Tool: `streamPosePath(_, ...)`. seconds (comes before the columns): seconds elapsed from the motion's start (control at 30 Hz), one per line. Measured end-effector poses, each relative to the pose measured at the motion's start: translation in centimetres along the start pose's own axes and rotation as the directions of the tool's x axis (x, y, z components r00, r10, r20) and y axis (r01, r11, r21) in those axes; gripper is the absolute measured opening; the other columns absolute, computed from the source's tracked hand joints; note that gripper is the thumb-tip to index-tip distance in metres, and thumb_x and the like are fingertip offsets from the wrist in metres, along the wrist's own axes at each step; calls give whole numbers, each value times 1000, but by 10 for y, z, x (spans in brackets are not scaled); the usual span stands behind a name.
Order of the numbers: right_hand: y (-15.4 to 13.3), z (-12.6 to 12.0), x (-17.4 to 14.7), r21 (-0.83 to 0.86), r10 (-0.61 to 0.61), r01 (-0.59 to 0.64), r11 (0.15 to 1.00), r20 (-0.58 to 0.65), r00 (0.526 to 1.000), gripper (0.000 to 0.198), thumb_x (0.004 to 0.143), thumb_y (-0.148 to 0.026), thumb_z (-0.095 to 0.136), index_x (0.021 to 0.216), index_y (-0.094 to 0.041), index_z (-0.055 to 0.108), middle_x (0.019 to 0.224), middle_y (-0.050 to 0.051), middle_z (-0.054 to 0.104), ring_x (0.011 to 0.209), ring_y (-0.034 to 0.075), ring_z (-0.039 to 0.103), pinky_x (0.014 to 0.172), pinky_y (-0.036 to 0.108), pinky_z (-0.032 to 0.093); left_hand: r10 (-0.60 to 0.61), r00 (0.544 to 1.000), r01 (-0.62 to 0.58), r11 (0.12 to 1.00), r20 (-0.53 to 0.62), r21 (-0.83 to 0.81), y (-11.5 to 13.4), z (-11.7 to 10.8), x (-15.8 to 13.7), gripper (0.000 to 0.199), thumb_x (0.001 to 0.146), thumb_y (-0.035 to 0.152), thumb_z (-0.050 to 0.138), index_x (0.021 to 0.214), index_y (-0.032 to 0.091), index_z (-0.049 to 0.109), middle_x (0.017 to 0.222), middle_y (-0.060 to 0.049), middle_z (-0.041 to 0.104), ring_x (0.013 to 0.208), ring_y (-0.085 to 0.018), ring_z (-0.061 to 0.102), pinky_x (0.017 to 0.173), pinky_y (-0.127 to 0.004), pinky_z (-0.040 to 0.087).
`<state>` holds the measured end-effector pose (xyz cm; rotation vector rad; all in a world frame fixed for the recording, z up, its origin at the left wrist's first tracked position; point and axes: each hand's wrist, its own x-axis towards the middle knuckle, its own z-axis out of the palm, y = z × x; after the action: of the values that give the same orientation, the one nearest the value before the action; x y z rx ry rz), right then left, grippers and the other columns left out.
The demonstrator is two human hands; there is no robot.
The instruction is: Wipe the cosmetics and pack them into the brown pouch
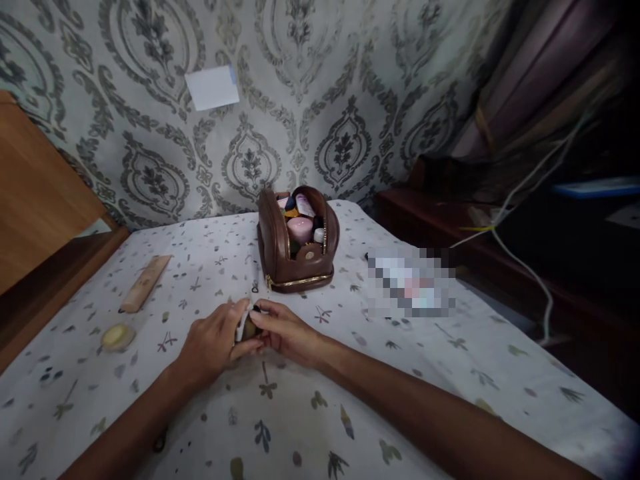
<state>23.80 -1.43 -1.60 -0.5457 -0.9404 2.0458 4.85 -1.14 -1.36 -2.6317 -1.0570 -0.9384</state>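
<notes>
My left hand [213, 337] and my right hand [287, 333] meet above the bed sheet, both closed around a small dark, brownish item [251, 327]. A white strip [242, 325] shows along its left side, by my left fingers. My right thumb and fingers pinch the dark side. Fingers cover much of it, so its kind cannot be made out. Just beyond my hands stands a brown cosmetic bag [299, 273], unzipped at the top. Inside it are a pink round jar [300, 230], a white-capped item [319, 235] and several other small items.
To the left lie a beige squeeze tube [146, 283] and a small round yellowish container [118, 337]. A blurred-out flat object [413, 283] rests at the right. White cables [525, 253] hang past the bed's right edge. A wooden board [45, 200] borders the left.
</notes>
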Motion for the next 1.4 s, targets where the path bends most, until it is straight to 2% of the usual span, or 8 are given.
streamPosePath(0.2,-3,0,-1,-111,-66,63,992,-27,997,55,65,-56,88,88,-22,52,65,-8,63,56,9,60,54,20,42,-144,985,141,989,99,35,-3,-1,1,58,92,74,40,102,19,58,70,-6,70,62,-24,70,52,-29,48)
streamPosePath(0.4,-11,4,-3,-358,-280,235,904,-80,957,58,59,-54,90,92,-23,54,76,-7,58,67,10,56,64,24,43,-309,905,366,916,292,-164,12,-7,13,42,99,53,36,85,21,59,60,-1,67,52,-19,63,52,-27,45)
streamPosePath(0.57,-14,5,-7,-710,-523,330,622,-63,850,41,68,-34,85,98,-23,59,79,-6,57,71,11,51,66,24,41,-236,938,311,896,253,-316,17,-5,13,41,98,40,41,63,21,52,54,1,59,47,-14,54,48,-23,39)
streamPosePath(0.73,-48,5,-17,-845,-735,434,313,75,674,39,75,-32,81,108,-22,64,98,2,64,79,15,58,65,25,46,-97,962,177,933,253,-314,19,-5,13,32,99,34,45,72,19,57,59,3,59,52,-12,56,54,-22,40)
streamPosePath(0.87,-102,-6,-20,-878,-844,386,285,-39,534,39,76,-32,79,111,-22,64,103,4,69,86,17,62,68,27,50,-57,954,155,934,293,-322,21,-7,16,32,101,33,43,75,20,55,60,4,57,52,-10,55,54,-20,39)
streamPosePath(0.93,-125,-15,-20,-911,-856,329,247,-46,515,39,73,-29,81,109,-21,66,99,3,70,85,18,63,70,28,50,-58,955,155,933,289,-325,21,-6,17,31,101,33,44,76,20,56,61,4,57,53,-10,56,55,-20,39)
streamPosePath(1.23,-136,-34,-22,-857,-807,396,330,-39,589,44,73,-31,81,113,-20,67,96,2,71,81,16,64,76,31,52,-171,953,251,909,252,-332,26,-8,29,28,102,33,43,88,19,63,66,3,63,56,-11,62,56,-19,45)
streamPosePath(1.4,-127,-47,-31,-811,-826,414,412,-141,546,46,74,-30,78,116,-19,65,99,4,71,84,17,65,74,31,53,-43,995,63,972,88,-227,30,-17,81,31,103,28,41,122,18,63,84,-2,70,61,-11,62,57,-21,46)
